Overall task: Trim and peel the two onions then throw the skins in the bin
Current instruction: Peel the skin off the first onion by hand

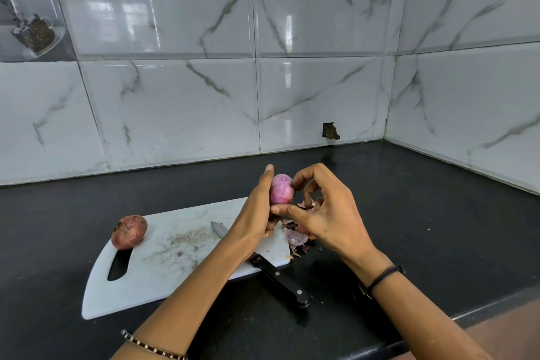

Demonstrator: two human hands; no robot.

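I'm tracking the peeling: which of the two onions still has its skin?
The brown onion lying at the left end of the board: its skin is dry and papery. The pink onion, held by the left hand and right hand, is bare.

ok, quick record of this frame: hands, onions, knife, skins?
left hand: grips peeled purple onion above white plastic cutting board
right hand: fingers pinch same onion
brown unpeeled onion: on board's left end, untouched
black-handled knife: lying across board's right edge
loose onion skins: piled at board's right edge, not binned
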